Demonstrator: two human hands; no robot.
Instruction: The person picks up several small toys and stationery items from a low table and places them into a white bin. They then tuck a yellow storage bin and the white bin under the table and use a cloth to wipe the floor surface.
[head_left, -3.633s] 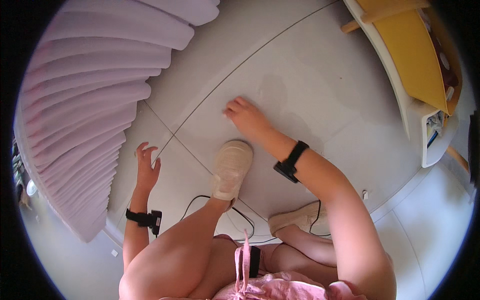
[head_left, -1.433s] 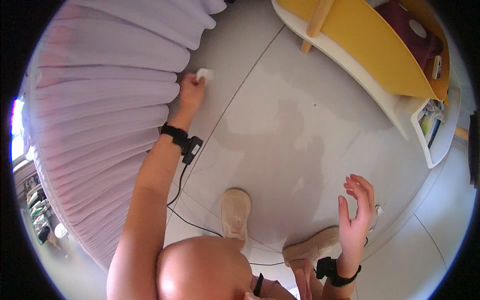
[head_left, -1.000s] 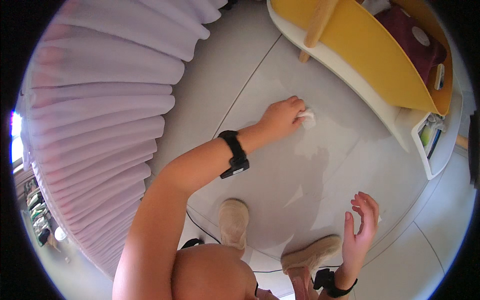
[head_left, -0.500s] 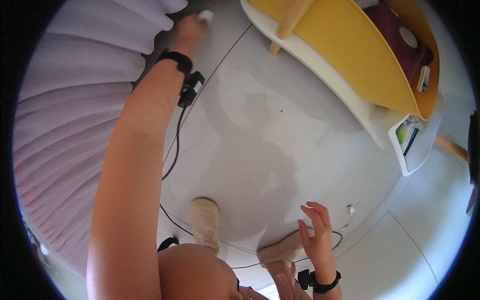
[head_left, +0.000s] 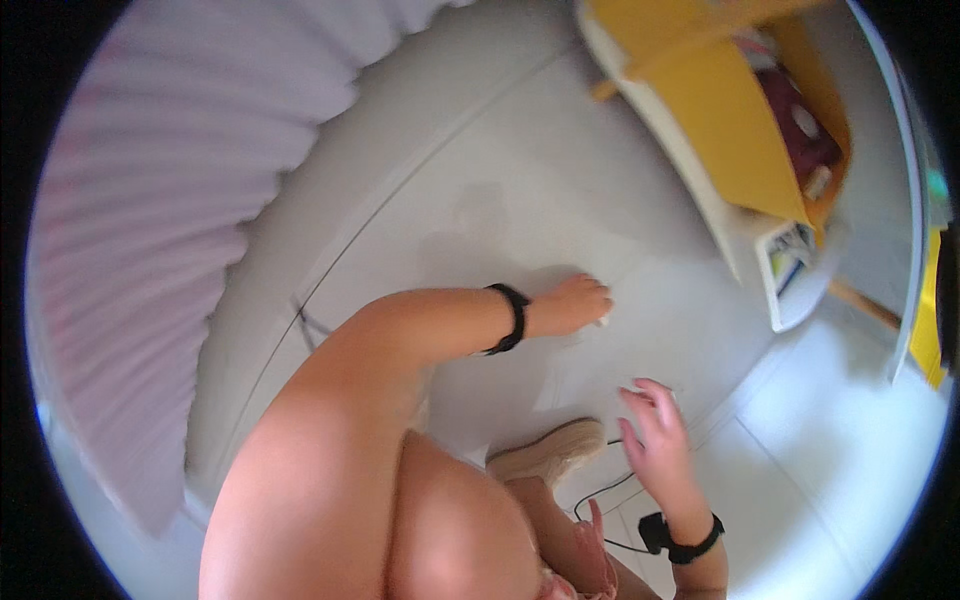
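My left hand (head_left: 568, 304) reaches across to the middle, low over the grey floor, with its fingers closed. A bit of a small white thing (head_left: 602, 321) shows below its fingertips; it may be a crumpled tissue, but most of it is hidden. To the right and nearer, my right hand (head_left: 655, 440) hovers with fingers apart and slightly bent, holding nothing. Each wrist wears a black band, and a small black box sits on the right band (head_left: 690, 545). Below the hands is a beige shoe (head_left: 550, 450) on my foot.
A lilac pleated curtain or bed skirt (head_left: 150, 250) hangs along the left. At the upper right stands a yellow and white shelf unit (head_left: 715, 100) with wooden legs, a dark red item (head_left: 795, 120) inside. A black cable (head_left: 590, 497) runs over the floor near my shoe.
My left hand has swung back from the far left, beside the pleated fabric, to the middle, still closed on the white thing. My right hand has shifted slightly right and stays open.
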